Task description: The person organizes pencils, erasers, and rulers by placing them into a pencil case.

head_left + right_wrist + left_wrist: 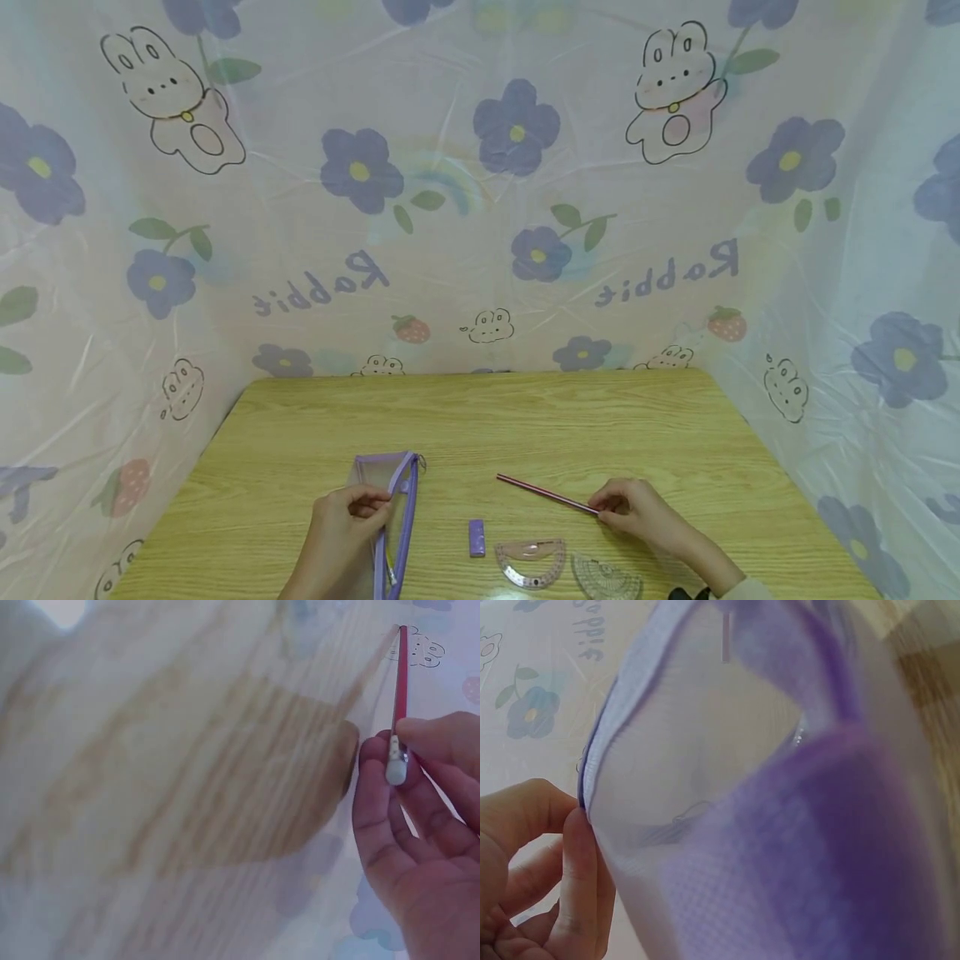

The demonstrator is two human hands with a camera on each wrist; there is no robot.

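My left hand (341,521) pinches the zip edge of a see-through mesh pencil case (403,533) with purple trim. The left wrist view looks into the case (795,847), whose mouth gapes away from the pinching thumb and fingers. A yellow pencil (390,565) lies inside it. To the right, my right hand (637,512) pinches a red pencil (543,492) near its eraser end, its other end slanting up and left. In the right wrist view the white eraser (396,772) of this pencil sticks out past the thumb and fingers.
Between the hands lie a purple eraser (477,538), a pinkish clear protractor (531,575) and another clear protractor (606,577) on the wood-grain table (480,417). A black object (688,593) shows at the bottom edge. Patterned curtain (442,250) surrounds the table's back and sides.
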